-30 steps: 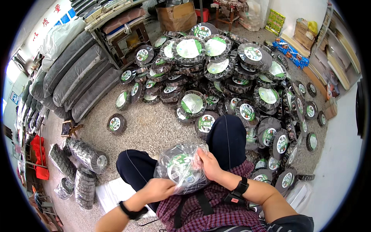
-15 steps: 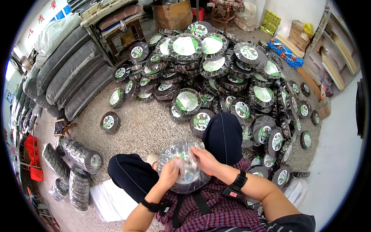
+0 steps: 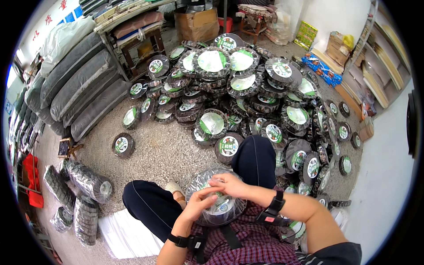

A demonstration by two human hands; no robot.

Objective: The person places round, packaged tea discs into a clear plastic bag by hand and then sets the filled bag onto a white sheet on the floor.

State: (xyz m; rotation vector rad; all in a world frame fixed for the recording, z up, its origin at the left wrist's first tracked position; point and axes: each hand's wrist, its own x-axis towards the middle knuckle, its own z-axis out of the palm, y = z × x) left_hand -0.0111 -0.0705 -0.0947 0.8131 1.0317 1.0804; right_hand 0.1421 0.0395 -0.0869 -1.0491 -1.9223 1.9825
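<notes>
A dark round disc-shaped item (image 3: 216, 216) in clear plastic wrap rests on my lap, with a green and white label under the film. My left hand (image 3: 201, 204) lies over its near left part, fingers stretched toward the middle and thumb apart. From the right, my right hand (image 3: 232, 184) reaches across the top, its bent fingers closed on the clear wrap near the centre. The fingertips of both hands meet there, hiding part of the label. Beyond my knees rises a large heap of similar wrapped discs (image 3: 212, 62), and a single disc (image 3: 123, 145) lies apart on the floor.
Wrapped dark rolls (image 3: 90, 179) lie on the left floor near white sheets (image 3: 130, 234). Long grey wrapped bundles (image 3: 84, 84) are stacked behind, beside a wooden rack. A cardboard box (image 3: 196, 24) stands at the back. A white wall (image 3: 384, 145) bounds the right side.
My hands have come together over the disc; the left fingers have straightened and the right hand has shifted inward across the top. The film that was bunched between them now lies flatter.
</notes>
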